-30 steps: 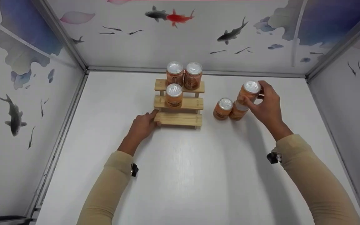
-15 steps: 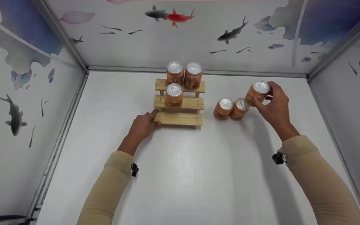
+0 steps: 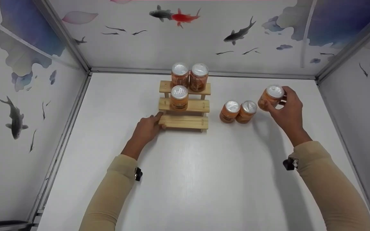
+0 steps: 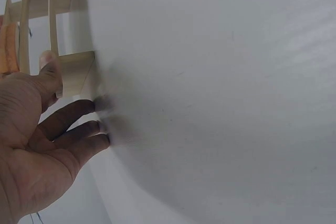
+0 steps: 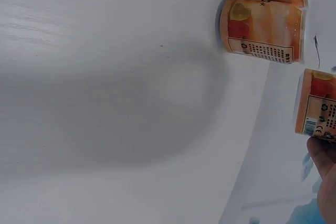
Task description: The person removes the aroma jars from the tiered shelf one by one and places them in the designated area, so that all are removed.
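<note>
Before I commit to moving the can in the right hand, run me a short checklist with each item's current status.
1. Right hand holding the held can: ok.
2. Held can off the table: ok, raised in the right wrist view.
3. Held can apart from the right standing can: ok, a gap shows.
4. Left hand on the wooden stand: ok, at the left end of the lowest step.
5. Firmness of that left-hand contact: cannot tell.
6. Held can whole in the right wrist view: not ok, the picture edge cuts it off.

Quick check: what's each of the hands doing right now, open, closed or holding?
Left hand: holding the wooden stand by its lowest step.
Right hand: holding an orange can.
</note>
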`<state>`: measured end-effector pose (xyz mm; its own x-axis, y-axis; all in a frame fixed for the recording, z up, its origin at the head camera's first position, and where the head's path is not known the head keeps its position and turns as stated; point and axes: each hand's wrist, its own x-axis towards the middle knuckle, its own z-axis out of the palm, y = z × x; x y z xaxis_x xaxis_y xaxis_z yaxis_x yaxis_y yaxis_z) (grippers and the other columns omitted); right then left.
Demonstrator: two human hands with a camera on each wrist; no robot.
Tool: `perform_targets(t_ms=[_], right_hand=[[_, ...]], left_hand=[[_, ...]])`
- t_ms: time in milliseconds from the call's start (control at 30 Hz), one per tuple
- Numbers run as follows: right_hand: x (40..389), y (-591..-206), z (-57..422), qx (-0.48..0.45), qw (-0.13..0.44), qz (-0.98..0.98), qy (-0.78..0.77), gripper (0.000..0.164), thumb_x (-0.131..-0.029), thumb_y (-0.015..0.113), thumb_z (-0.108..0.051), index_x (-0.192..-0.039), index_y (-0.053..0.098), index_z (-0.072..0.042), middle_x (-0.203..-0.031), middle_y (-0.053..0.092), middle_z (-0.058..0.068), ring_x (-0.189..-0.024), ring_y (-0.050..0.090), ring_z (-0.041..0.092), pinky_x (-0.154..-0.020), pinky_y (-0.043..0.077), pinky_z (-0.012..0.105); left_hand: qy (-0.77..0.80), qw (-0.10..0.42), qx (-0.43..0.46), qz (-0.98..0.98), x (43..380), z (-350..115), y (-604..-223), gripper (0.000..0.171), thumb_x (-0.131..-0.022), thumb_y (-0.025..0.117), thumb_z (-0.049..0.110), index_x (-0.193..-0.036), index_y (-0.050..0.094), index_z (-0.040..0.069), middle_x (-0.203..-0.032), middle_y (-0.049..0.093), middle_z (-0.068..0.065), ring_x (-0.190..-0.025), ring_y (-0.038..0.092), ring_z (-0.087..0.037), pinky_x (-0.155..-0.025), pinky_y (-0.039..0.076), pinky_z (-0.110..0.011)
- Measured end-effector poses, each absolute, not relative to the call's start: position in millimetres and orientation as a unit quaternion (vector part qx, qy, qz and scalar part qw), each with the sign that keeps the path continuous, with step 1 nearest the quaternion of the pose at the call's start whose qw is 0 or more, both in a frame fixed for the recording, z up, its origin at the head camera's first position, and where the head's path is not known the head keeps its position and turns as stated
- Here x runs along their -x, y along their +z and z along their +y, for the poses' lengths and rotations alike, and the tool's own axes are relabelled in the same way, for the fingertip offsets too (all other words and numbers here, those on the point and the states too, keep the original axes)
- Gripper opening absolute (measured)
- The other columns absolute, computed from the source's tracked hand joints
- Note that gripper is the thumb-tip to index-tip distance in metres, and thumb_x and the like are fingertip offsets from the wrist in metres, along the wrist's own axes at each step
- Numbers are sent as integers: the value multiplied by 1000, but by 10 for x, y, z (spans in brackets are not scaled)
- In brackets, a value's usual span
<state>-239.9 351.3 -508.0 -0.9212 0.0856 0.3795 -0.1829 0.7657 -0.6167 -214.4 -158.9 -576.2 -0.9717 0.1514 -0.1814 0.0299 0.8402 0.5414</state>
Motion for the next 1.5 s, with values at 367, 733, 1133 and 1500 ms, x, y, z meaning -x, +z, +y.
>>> perform_targets(t_ms=[367, 733, 1133, 1500], right_hand=[[2350, -5228, 3577, -7, 174, -922, 346, 66, -98, 83, -22, -151, 54, 3, -144, 64, 23, -129, 67, 38, -102, 61, 43], [2317, -5400, 3593, 5, 136, -920, 369, 67, -99, 83, -18, -153, 51, 4, -147, 62, 24, -132, 65, 39, -107, 60, 56], [2300, -5547, 3571, 9, 104, -919, 379, 67, -98, 84, -19, -150, 51, 6, -144, 63, 26, -132, 66, 40, -109, 59, 59], [2281, -5592, 3557, 9, 84, -917, 390, 66, -97, 84, -14, -148, 50, 9, -144, 61, 30, -133, 65, 45, -110, 58, 60]], left_hand=[[273, 118, -40, 954, 2158, -1583, -5774, 58, -111, 69, 30, -166, 52, 24, -160, 58, -26, -151, 56, -47, -123, 48, -60], [272, 115, -44, 954, 2162, -1590, -5781, 57, -112, 67, 30, -167, 52, 23, -160, 58, -26, -151, 56, -47, -123, 48, -60], [264, 105, -51, 957, 2149, -1597, -5792, 59, -111, 68, 37, -166, 52, 24, -158, 59, -29, -147, 59, -51, -119, 51, -62], [256, 102, -62, 959, 2147, -1604, -5771, 52, -114, 63, 25, -165, 53, 24, -157, 59, -30, -146, 60, -50, -119, 52, -62]])
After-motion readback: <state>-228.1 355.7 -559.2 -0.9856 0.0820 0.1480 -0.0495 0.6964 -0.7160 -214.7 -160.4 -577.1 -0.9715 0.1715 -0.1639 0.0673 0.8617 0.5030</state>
